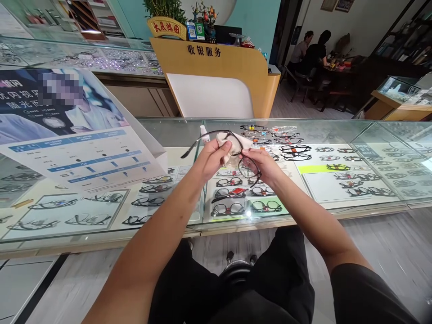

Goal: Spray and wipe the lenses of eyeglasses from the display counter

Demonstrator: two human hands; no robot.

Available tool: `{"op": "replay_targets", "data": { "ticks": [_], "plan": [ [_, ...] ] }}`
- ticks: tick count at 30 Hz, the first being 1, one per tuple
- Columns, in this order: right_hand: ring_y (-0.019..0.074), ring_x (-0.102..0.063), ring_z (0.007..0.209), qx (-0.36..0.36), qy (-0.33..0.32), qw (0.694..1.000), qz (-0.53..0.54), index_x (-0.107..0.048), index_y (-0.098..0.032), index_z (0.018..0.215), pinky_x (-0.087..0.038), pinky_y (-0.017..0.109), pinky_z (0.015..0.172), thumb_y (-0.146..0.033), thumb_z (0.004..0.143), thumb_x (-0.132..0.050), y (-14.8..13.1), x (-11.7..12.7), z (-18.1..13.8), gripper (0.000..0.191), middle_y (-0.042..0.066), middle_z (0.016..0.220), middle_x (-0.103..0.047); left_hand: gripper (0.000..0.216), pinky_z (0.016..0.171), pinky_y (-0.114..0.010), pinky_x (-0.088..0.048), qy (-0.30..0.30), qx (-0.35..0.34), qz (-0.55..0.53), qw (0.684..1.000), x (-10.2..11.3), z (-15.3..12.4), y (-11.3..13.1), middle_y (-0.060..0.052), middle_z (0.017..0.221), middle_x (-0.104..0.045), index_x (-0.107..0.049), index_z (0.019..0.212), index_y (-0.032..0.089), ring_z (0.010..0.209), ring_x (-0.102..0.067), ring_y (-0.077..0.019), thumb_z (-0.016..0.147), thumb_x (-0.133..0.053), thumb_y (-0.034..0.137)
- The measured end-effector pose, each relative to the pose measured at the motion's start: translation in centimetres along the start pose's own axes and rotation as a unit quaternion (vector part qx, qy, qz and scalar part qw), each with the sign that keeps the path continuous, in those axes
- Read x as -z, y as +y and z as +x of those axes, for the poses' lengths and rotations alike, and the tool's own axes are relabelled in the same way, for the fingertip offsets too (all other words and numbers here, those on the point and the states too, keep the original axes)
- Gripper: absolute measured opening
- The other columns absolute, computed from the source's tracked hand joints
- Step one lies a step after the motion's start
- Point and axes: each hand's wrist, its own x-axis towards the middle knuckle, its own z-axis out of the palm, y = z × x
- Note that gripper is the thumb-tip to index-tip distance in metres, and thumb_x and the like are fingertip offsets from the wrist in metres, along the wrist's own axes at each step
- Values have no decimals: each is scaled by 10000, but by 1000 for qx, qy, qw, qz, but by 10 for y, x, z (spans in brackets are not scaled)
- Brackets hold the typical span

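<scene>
A pair of dark-framed glasses (249, 168) is held up above the glass counter, one temple reaching out to the left and the other pointing down. My left hand (216, 157) pinches a cream cloth (232, 155) around one lens, its thumb on top. On the other side, my right hand (261, 163) grips the frame near the bridge and the second lens with closed fingers. The cloth hides most of the left-hand lens. Just behind my left hand stands a small white bottle (204, 133), partly covered.
The glass display counter (182, 228) holds several rows of glasses. More glasses (295, 152) lie at the back right of my hands. A large printed card (84, 148) stands at left. Beyond are a cashier desk (216, 58) and two seated people (313, 56). A stool (238, 270) is below.
</scene>
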Motion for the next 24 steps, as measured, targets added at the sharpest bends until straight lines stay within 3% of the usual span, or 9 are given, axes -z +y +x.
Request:
{"op": "replay_targets", "data": {
  "ticks": [2,5,9,13,17,21,24],
  "plan": [
    [138,-557,731,-8,8,1000,11,-839,-216,801,-456,315,687,-603,598,-1090,-1,2,1,504,21,856,-768,593,705,-285,-578,-13,1,2,1000,-1,0,1,0,804,-721,-711,952,192,733,-689,-159,693,-1074,583],
    [142,-573,739,-7,1,1000,-3,-841,-212,801,-463,316,699,-612,589,-1093,1,2,1,518,27,842,-769,612,689,-267,-553,24,-17,23,999,-5,-1,1,7,820,-740,-704,940,195,722,-673,-143,639,-1107,543],
    [167,-666,852,21,-27,999,-18,-867,-212,828,-516,318,826,-618,624,-1081,8,-6,-2,502,47,904,-818,636,533,-270,-421,105,-55,43,992,-10,-2,-2,23,685,-647,-667,825,203,556,-532,-104,740,-1019,726],
    [181,-663,837,20,-17,1000,-6,-840,-226,807,-539,340,829,-635,612,-1075,6,-10,-4,511,44,881,-799,688,541,-272,-447,110,-63,30,992,-10,-2,-5,17,663,-624,-643,777,205,567,-562,-115,773,-945,824],
    [158,-607,789,28,-8,1000,4,-825,-231,799,-526,328,778,-629,572,-1093,-6,-4,-6,531,37,893,-775,569,567,-255,-454,134,-68,12,989,-7,1,-2,35,702,-628,-682,868,216,591,-576,-110,854,-947,720],
    [152,-592,800,89,13,996,24,-826,-253,856,-530,316,765,-615,626,-1079,-24,9,-8,498,24,924,-752,475,660,-234,-523,182,-84,-15,980,1,4,5,25,804,-698,-699,918,230,715,-661,-121,852,-970,615],
    [172,-623,865,134,40,990,28,-798,-274,898,-548,321,775,-630,671,-1047,-37,21,-9,490,26,966,-742,510,516,-251,-409,163,-51,16,985,8,2,9,30,660,-588,-626,775,226,579,-550,-117,805,-968,603]
  ]
}}
